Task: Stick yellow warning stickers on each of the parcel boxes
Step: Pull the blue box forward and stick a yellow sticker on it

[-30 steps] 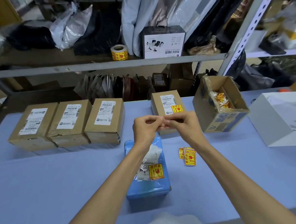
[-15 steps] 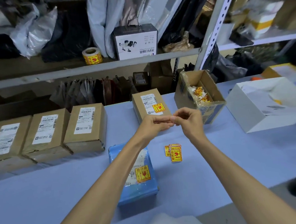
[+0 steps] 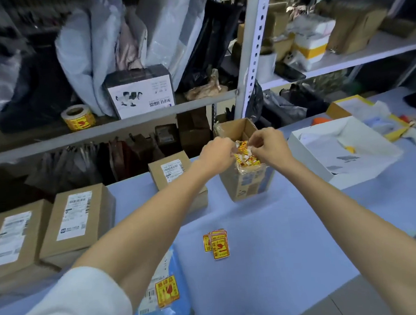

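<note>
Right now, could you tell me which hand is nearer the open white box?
Right. The right hand sits just left of the white box; the left hand is farther left.

Grey metal shelving (image 3: 252, 55) behind a blue table (image 3: 293, 237) — crammed with plastic bags (image 3: 79, 50).

Both hands meet over the open cardboard box (image 3: 243, 186) stuffed with sticker scraps (image 3: 247, 158). The left hand (image 3: 216, 154) and right hand (image 3: 266, 144) have curled fingers, and it's hard to tell what they're pinching. Loose yellow warning stickers (image 3: 218, 244) sit on the blue table (image 3: 293, 237), near an already stickered blue parcel (image 3: 182, 311).
</note>
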`<action>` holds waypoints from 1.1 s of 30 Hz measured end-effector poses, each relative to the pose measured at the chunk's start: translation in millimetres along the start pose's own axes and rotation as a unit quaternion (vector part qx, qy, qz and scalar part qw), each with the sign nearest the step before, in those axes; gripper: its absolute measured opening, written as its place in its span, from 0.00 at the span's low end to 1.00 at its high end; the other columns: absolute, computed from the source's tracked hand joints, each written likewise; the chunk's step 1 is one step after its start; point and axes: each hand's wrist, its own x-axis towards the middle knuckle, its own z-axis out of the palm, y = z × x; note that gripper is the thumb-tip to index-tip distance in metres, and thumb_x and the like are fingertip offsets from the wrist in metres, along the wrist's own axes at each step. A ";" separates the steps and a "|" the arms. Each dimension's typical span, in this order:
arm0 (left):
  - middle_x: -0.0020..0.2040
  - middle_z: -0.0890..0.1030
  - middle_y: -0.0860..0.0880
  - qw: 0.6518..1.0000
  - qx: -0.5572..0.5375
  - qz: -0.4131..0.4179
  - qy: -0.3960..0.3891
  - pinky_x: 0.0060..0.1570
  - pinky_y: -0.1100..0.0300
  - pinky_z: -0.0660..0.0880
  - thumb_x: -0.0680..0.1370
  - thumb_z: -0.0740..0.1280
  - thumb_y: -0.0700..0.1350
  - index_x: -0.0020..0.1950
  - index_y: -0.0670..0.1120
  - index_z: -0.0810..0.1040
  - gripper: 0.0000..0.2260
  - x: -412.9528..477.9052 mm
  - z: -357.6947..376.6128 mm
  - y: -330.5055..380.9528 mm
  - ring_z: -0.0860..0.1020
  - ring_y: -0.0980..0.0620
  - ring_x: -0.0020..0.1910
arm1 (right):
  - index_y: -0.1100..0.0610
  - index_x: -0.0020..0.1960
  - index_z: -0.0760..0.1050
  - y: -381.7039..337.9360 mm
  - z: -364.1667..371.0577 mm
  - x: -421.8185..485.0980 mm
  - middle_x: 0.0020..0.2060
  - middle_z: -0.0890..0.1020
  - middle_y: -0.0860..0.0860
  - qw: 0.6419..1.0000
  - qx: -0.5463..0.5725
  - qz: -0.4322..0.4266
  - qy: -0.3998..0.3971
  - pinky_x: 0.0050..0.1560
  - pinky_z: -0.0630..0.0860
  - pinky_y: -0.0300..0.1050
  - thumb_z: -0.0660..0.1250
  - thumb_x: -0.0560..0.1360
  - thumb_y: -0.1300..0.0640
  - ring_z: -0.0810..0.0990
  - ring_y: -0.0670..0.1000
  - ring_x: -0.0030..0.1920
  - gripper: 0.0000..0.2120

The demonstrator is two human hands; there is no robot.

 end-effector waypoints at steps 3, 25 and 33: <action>0.52 0.82 0.43 1.000 0.017 -0.016 -0.014 0.48 0.50 0.77 0.76 0.66 0.43 0.57 0.45 0.81 0.11 22.4 1.0 6.1 0.79 0.41 0.51 | 0.61 0.44 0.84 14.9 -4.4 26.5 0.42 0.85 0.57 1.000 -0.028 0.004 -0.010 0.47 0.79 0.48 0.65 0.68 0.72 0.82 0.54 0.45 0.12; 0.50 0.84 0.44 0.932 -0.197 -0.303 0.024 0.51 0.54 0.77 0.72 0.68 0.43 0.51 0.46 0.83 0.09 -163.4 61.4 -91.8 0.81 0.44 0.52 | 0.60 0.48 0.82 -85.1 144.6 -107.8 0.45 0.85 0.57 0.962 0.067 -0.032 -0.262 0.45 0.76 0.48 0.66 0.73 0.59 0.82 0.56 0.47 0.07; 0.70 0.59 0.38 0.846 -0.126 -0.517 0.009 0.62 0.44 0.68 0.73 0.70 0.42 0.73 0.41 0.58 0.32 -262.5 82.4 -136.1 0.61 0.36 0.68 | 0.61 0.58 0.70 -109.3 202.8 -178.5 0.57 0.76 0.58 0.956 0.042 0.032 -0.289 0.52 0.74 0.51 0.69 0.73 0.51 0.76 0.58 0.56 0.20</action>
